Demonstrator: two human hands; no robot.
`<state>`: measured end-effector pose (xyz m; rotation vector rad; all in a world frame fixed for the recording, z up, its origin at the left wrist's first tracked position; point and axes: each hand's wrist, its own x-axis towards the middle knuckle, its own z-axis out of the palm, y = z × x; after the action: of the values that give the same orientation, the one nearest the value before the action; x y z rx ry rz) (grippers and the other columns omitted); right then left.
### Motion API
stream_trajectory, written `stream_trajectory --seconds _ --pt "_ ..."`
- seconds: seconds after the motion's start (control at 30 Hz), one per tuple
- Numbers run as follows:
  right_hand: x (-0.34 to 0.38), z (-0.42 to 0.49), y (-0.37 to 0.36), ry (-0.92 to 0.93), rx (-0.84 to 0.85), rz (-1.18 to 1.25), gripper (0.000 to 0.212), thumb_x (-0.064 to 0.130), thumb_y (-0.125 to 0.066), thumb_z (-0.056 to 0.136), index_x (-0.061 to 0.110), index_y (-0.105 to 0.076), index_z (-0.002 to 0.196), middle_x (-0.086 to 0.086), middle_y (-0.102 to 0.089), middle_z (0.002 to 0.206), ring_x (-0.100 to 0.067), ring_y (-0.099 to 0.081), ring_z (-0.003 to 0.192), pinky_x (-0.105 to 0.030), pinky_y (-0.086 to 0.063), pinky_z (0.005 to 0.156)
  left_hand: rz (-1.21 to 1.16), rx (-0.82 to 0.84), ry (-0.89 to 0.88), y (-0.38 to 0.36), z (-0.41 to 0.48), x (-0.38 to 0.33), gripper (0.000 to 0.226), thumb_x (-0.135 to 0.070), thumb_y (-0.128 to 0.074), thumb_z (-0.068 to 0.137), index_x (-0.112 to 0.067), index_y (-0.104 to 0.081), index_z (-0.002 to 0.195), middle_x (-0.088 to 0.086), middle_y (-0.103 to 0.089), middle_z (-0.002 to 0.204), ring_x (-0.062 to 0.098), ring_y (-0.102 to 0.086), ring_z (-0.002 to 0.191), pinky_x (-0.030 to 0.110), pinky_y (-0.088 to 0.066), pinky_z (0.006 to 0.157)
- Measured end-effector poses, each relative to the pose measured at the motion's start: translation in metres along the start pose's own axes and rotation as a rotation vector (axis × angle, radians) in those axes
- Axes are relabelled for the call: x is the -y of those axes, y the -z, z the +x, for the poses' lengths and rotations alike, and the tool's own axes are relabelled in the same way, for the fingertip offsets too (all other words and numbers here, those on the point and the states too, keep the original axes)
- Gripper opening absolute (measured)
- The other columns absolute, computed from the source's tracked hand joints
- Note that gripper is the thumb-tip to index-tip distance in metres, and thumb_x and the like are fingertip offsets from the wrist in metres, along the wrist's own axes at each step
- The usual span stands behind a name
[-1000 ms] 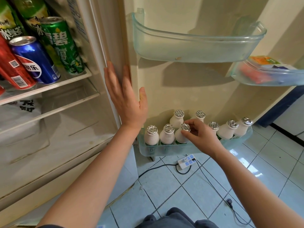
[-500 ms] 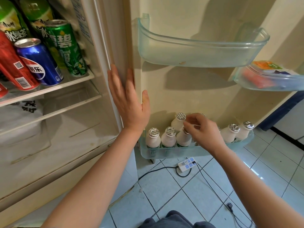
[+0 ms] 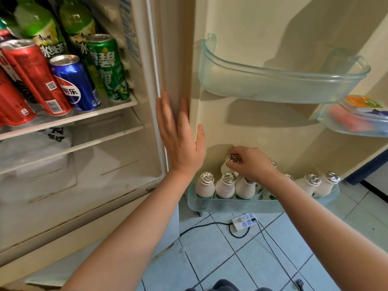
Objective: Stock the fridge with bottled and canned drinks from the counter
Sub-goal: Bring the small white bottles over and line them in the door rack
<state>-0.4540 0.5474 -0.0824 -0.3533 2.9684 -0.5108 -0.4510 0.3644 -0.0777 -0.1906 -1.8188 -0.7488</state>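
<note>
Pose: left hand [image 3: 180,139] flat, fingers straight, pressed on the hinge edge of the fridge door [image 3: 262,127]. The right hand [image 3: 249,164] reaches down, fingertips pinching the foil cap of a white bottle [image 3: 225,169] upright in the back row of the bottom door bin [image 3: 231,204]. 3 matching bottles [image 3: 204,186] stand front left, 2 more at right (others hidden by the wrist). The bin's front wall covers their bases. A power strip [image 3: 244,222] lies on the tiles below.

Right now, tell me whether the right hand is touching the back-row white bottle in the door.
Touching. The head view shows the right hand pinching the foil cap of the back-row bottle in the bottom door shelf, with no gap.
</note>
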Motion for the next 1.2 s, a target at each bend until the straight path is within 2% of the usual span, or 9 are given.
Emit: stream_trajectory --seconds 0.13,0.23,0.4,0.5,0.67,0.77,0.87,1.07,1.2 --pt "0.017 0.011 -0.006 0.092 0.063 0.101 0.038 0.031 -0.065 0.087 0.021 -0.059 0.123 0.000 -0.064 0.118 -0.017 -0.059 0.103 -0.030 -0.048 0.086 0.011 0.002 0.014 0.000 0.001 0.000 0.051 -0.020 -0.051 0.085 -0.002 -0.036 0.130 0.039 -0.028 0.142 0.045 -0.021 0.137 0.041 -0.014 0.118" --pt "0.030 0.019 -0.010 0.147 0.080 0.138 0.037 0.030 -0.068 0.084 0.020 -0.062 0.119 0.001 -0.065 0.114 -0.015 -0.059 0.099 -0.024 -0.044 0.084 0.006 0.000 -0.007 0.000 0.001 0.000 0.051 -0.018 -0.052 0.084 -0.004 -0.034 0.130 0.041 -0.028 0.140 0.048 -0.022 0.135 0.044 -0.016 0.117" --pt "0.040 0.025 -0.017 0.157 0.049 0.182 0.030 0.031 -0.071 0.081 0.021 -0.066 0.109 0.007 -0.060 0.088 -0.017 -0.062 0.090 -0.029 -0.048 0.080 0.003 -0.007 -0.008 0.000 0.002 0.000 0.052 -0.015 -0.053 0.082 -0.005 -0.033 0.130 0.043 -0.028 0.139 0.047 -0.023 0.134 0.044 -0.017 0.117" --pt "0.040 0.025 -0.019 0.155 0.020 0.171 0.029 0.034 -0.071 0.081 0.022 -0.067 0.107 0.007 -0.061 0.085 -0.016 -0.061 0.086 -0.029 -0.049 0.077 -0.004 -0.007 -0.014 0.001 0.002 0.000 0.053 -0.015 -0.054 0.083 -0.006 -0.033 0.130 0.043 -0.028 0.138 0.047 -0.023 0.134 0.044 -0.018 0.116" --pt "0.042 0.025 -0.026 0.121 -0.068 0.135 0.026 0.045 -0.071 0.077 0.024 -0.064 0.090 0.010 -0.057 0.068 -0.014 -0.055 0.069 -0.028 -0.043 0.061 -0.001 -0.005 -0.008 0.002 0.003 -0.002 0.055 -0.015 -0.054 0.082 -0.006 -0.032 0.132 0.043 -0.028 0.138 0.047 -0.023 0.134 0.044 -0.018 0.117" --pt "0.046 0.024 -0.029 0.099 -0.128 0.061 0.039 0.054 -0.065 0.074 0.017 -0.060 0.084 0.002 -0.063 0.071 -0.019 -0.058 0.068 -0.034 -0.049 0.062 0.001 -0.003 0.010 0.002 0.003 -0.002 0.056 -0.015 -0.054 0.082 -0.006 -0.032 0.133 0.042 -0.028 0.139 0.046 -0.022 0.134 0.040 -0.016 0.117" --pt "0.046 0.022 -0.029 0.101 -0.136 0.024 0.043 0.057 -0.062 0.075 0.015 -0.059 0.083 -0.001 -0.063 0.071 -0.021 -0.058 0.068 -0.034 -0.048 0.060 0.003 -0.002 0.006 0.001 0.002 -0.001 0.056 -0.016 -0.054 0.083 -0.005 -0.032 0.133 0.042 -0.028 0.139 0.047 -0.022 0.135 0.043 -0.017 0.117" --pt "0.038 0.022 -0.023 0.156 -0.031 0.036 0.038 0.049 -0.060 0.083 0.018 -0.067 0.104 -0.004 -0.070 0.091 -0.024 -0.063 0.086 -0.038 -0.051 0.076 -0.009 -0.005 -0.004 0.000 0.002 0.001 0.055 -0.020 -0.051 0.085 -0.006 -0.032 0.134 0.039 -0.025 0.141 0.046 -0.021 0.136 0.043 -0.015 0.117" --pt "0.037 0.021 -0.025 0.089 -0.089 0.081 0.042 0.050 -0.060 0.084 0.010 -0.066 0.090 -0.006 -0.067 0.079 -0.023 -0.062 0.077 -0.038 -0.051 0.071 -0.010 -0.009 -0.016 0.000 0.002 0.001 0.055 -0.020 -0.051 0.085 -0.006 -0.031 0.134 0.036 -0.023 0.142 0.046 -0.021 0.135 0.046 -0.016 0.116"
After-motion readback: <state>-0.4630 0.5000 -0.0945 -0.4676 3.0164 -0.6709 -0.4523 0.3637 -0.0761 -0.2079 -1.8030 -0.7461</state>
